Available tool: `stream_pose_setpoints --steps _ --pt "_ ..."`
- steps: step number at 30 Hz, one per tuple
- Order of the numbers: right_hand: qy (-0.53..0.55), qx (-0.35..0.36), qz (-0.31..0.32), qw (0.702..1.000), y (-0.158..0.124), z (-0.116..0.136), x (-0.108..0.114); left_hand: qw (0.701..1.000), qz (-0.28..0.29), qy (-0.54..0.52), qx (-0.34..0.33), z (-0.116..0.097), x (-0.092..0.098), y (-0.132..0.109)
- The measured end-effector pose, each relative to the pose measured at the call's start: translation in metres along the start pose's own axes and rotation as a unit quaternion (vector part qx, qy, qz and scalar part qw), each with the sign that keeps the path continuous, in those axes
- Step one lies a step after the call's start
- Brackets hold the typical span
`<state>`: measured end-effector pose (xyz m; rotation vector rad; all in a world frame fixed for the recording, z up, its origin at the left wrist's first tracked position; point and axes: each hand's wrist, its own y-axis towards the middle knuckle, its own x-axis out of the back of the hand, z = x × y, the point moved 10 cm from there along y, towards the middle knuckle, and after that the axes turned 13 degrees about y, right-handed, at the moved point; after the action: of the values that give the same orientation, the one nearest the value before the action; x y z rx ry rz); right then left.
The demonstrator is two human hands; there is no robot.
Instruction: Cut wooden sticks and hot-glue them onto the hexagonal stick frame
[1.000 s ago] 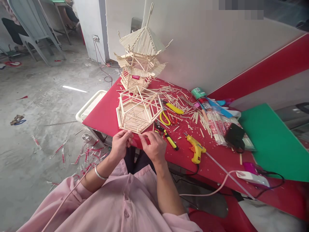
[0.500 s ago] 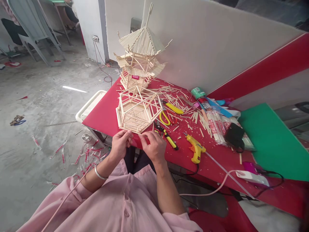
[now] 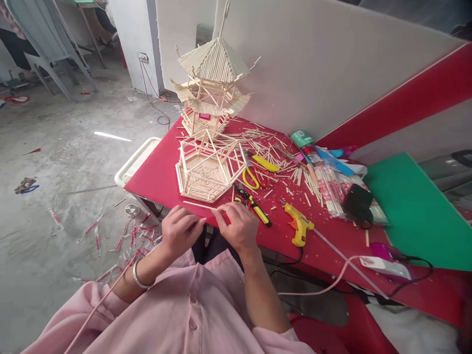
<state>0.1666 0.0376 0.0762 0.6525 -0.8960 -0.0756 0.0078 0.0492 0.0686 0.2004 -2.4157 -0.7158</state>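
Observation:
My right hand (image 3: 239,225) is closed at the table's front edge, thumb and fingers pinching the end of a thin wooden stick (image 3: 199,205) that points left. Just below the stick, my left hand (image 3: 180,230) has its fingers curled inward. Whether anything is inside them is hidden. Right beyond both hands sits a hexagonal stick frame (image 3: 206,184), with a slatted floor and open rails. Behind it stands a tiered pagoda model (image 3: 217,73) made of the same pale sticks.
On the red table (image 3: 155,169) lie loose sticks (image 3: 258,142), yellow-handled scissors (image 3: 251,178), pliers (image 3: 254,204), a yellow cutter (image 3: 266,163) and a yellow glue gun (image 3: 299,223). Bagged sticks (image 3: 328,191) and a green board (image 3: 424,216) are at right. Wrappers (image 3: 136,236) litter the floor.
My hands have drawn apart a little, the left turning over and moving down-left. The stick now shows clearly, sticking out of my right hand.

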Motion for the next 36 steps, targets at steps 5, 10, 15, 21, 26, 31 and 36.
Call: stream_pose_setpoints --steps 5,10,15,21,26,31,36 --pt "-0.033 0.021 0.076 0.996 -0.002 0.015 0.006 0.969 0.119 0.104 -0.188 -0.035 -0.020 -0.001" --pt "-0.062 0.035 0.111 0.991 -0.006 0.015 0.016 0.964 0.219 -0.005 -0.151 -0.030 -0.047 -0.006" --pt "-0.070 0.046 0.116 0.990 -0.012 0.018 0.028 0.963 0.228 -0.060 -0.132 -0.038 -0.054 -0.012" --pt "-0.085 -0.025 -0.073 0.993 -0.024 0.000 0.087 0.984 0.145 -0.101 -0.036 -0.025 -0.045 -0.007" --pt "-0.153 -0.227 0.055 0.960 -0.039 -0.079 0.053 0.975 0.117 -0.161 0.097 -0.004 -0.048 -0.012" --pt "-0.133 -0.362 0.161 0.908 -0.037 -0.124 0.022 0.919 0.155 -0.273 0.238 0.008 -0.072 -0.026" --pt "0.029 -0.443 0.135 0.886 -0.029 -0.137 0.031 0.864 0.179 -0.354 0.309 0.007 -0.100 -0.033"
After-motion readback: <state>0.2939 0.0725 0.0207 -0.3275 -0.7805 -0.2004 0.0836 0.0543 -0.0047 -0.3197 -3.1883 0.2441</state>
